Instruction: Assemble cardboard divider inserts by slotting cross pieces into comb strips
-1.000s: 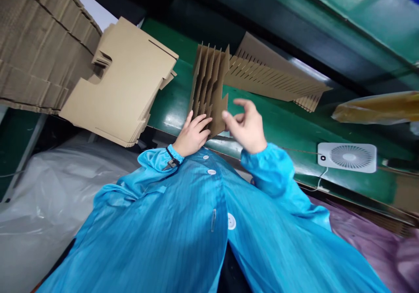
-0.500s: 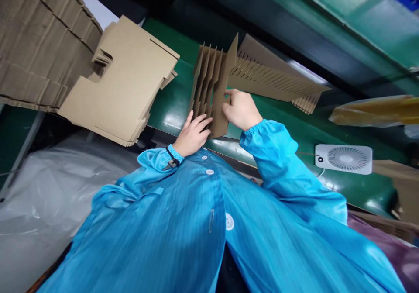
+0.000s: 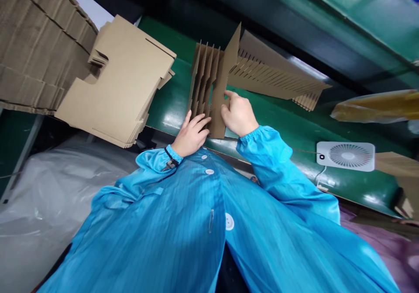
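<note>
Several thin cardboard dividers (image 3: 204, 72) stand upright side by side in the middle of the workbench, joined to slotted cardboard strips (image 3: 268, 80) that run off to the right. My left hand (image 3: 190, 134) rests its spread fingers on the near ends of the dividers. At the right end of the row, a taller cardboard panel (image 3: 218, 114) stands slightly tilted. My right hand (image 3: 241, 115) is closed on this panel's right side, index finger and thumb at its edge; the other fingers are curled and partly hidden.
Flat cut cardboard panels (image 3: 121, 79) lie stacked at left, beside a tall cardboard pile (image 3: 32, 48). A white fan (image 3: 346, 156) lies on the green bench (image 3: 294, 131) at right, below a yellow plastic-wrapped bundle (image 3: 376, 106). Clear plastic sheeting (image 3: 65, 188) hangs at lower left.
The view has shifted slightly. My right hand and the tall panel have moved a little to the left, towards the other dividers. My left hand stays nearly in place.
</note>
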`<action>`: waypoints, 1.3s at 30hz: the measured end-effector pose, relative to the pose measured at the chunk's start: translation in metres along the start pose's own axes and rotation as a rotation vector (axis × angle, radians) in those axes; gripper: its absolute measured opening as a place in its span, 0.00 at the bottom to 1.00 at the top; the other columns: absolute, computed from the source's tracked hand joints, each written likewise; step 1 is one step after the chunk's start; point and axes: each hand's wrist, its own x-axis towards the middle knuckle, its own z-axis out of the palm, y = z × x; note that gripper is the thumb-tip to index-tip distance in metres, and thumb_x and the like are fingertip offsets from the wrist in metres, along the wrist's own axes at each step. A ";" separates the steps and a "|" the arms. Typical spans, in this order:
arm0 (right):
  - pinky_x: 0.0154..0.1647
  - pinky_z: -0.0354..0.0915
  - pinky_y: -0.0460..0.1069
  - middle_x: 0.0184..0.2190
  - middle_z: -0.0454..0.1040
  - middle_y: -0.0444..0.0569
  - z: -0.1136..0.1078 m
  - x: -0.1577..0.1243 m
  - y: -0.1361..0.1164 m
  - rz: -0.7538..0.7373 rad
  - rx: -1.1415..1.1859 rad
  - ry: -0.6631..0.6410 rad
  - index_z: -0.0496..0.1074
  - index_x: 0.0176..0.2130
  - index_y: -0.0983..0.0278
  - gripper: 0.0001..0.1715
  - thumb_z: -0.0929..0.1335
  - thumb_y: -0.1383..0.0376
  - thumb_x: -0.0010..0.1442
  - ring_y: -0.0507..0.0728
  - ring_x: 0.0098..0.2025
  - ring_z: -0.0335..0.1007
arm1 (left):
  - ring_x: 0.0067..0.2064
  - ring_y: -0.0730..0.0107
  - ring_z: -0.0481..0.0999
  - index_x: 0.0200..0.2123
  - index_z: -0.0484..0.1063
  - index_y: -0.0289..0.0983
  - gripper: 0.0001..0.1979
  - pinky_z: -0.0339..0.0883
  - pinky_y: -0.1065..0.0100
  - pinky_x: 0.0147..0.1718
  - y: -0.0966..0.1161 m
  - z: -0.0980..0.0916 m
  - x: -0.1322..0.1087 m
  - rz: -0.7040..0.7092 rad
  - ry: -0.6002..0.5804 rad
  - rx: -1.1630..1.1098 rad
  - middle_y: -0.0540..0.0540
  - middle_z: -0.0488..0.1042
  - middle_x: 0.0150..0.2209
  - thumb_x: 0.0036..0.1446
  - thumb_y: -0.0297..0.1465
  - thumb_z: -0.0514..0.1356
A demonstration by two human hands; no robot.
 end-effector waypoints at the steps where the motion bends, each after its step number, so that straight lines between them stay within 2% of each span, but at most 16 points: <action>1: 0.58 0.64 0.65 0.48 0.77 0.65 0.001 0.000 -0.001 0.005 0.002 -0.001 0.68 0.60 0.76 0.30 0.62 0.66 0.61 0.70 0.52 0.73 | 0.65 0.48 0.64 0.38 0.77 0.36 0.11 0.39 0.29 0.66 0.000 0.000 0.000 -0.001 -0.002 -0.001 0.38 0.71 0.60 0.64 0.27 0.54; 8: 0.60 0.63 0.65 0.47 0.77 0.66 -0.001 0.004 -0.008 0.032 0.001 -0.041 0.68 0.60 0.78 0.30 0.62 0.67 0.61 0.71 0.52 0.73 | 0.65 0.49 0.64 0.38 0.77 0.37 0.11 0.41 0.29 0.66 0.000 -0.001 0.000 -0.003 -0.005 0.007 0.38 0.71 0.60 0.64 0.27 0.54; 13: 0.57 0.66 0.64 0.43 0.78 0.67 0.015 0.003 -0.011 0.064 -0.004 -0.056 0.67 0.60 0.80 0.31 0.62 0.68 0.60 0.70 0.50 0.75 | 0.64 0.48 0.65 0.38 0.77 0.36 0.12 0.43 0.29 0.66 0.000 0.001 -0.001 0.014 0.016 0.028 0.37 0.71 0.59 0.65 0.27 0.53; 16: 0.53 0.68 0.62 0.42 0.79 0.66 0.024 -0.002 -0.016 0.122 -0.033 -0.114 0.64 0.62 0.81 0.33 0.60 0.70 0.61 0.69 0.48 0.76 | 0.64 0.49 0.65 0.38 0.77 0.36 0.11 0.43 0.29 0.66 0.000 0.001 -0.001 0.014 0.016 0.037 0.38 0.72 0.59 0.64 0.26 0.54; 21: 0.52 0.69 0.60 0.45 0.78 0.67 0.025 -0.008 -0.023 0.178 -0.072 -0.200 0.59 0.66 0.79 0.33 0.59 0.67 0.66 0.69 0.49 0.76 | 0.64 0.49 0.66 0.37 0.77 0.36 0.11 0.44 0.30 0.66 0.001 0.000 0.000 0.014 0.016 0.036 0.38 0.72 0.58 0.64 0.26 0.54; 26: 0.52 0.69 0.58 0.47 0.78 0.64 0.025 -0.009 -0.022 0.161 -0.075 -0.200 0.63 0.65 0.76 0.31 0.59 0.65 0.67 0.67 0.51 0.76 | 0.64 0.50 0.66 0.37 0.78 0.37 0.11 0.45 0.30 0.66 0.000 0.000 0.000 0.019 0.018 0.060 0.39 0.72 0.58 0.63 0.26 0.54; 30: 0.50 0.69 0.57 0.44 0.80 0.62 0.017 -0.001 -0.013 0.150 -0.048 -0.133 0.73 0.56 0.70 0.25 0.61 0.58 0.69 0.66 0.49 0.76 | 0.64 0.49 0.66 0.37 0.78 0.35 0.12 0.48 0.31 0.65 -0.001 0.001 -0.001 0.026 0.039 0.057 0.37 0.73 0.58 0.64 0.27 0.54; 33: 0.44 0.70 0.54 0.34 0.80 0.56 0.011 0.018 -0.001 0.185 0.083 -0.033 0.76 0.44 0.68 0.19 0.65 0.56 0.67 0.61 0.39 0.78 | 0.63 0.49 0.67 0.37 0.78 0.35 0.12 0.46 0.30 0.65 -0.001 0.000 -0.003 0.029 0.048 0.062 0.37 0.73 0.58 0.64 0.26 0.53; 36: 0.28 0.67 0.47 0.19 0.74 0.45 0.013 0.044 0.013 0.299 0.395 -0.110 0.72 0.34 0.66 0.12 0.68 0.60 0.65 0.53 0.22 0.70 | 0.63 0.50 0.67 0.37 0.78 0.36 0.11 0.46 0.30 0.65 -0.001 -0.001 -0.006 0.025 0.042 0.076 0.38 0.73 0.57 0.64 0.26 0.55; 39: 0.17 0.58 0.42 0.13 0.67 0.40 0.022 0.063 0.025 0.396 0.667 -0.224 0.65 0.26 0.65 0.18 0.68 0.63 0.66 0.47 0.14 0.60 | 0.63 0.51 0.67 0.37 0.78 0.37 0.11 0.48 0.32 0.65 -0.001 -0.003 -0.008 0.024 0.041 0.088 0.38 0.73 0.57 0.63 0.26 0.55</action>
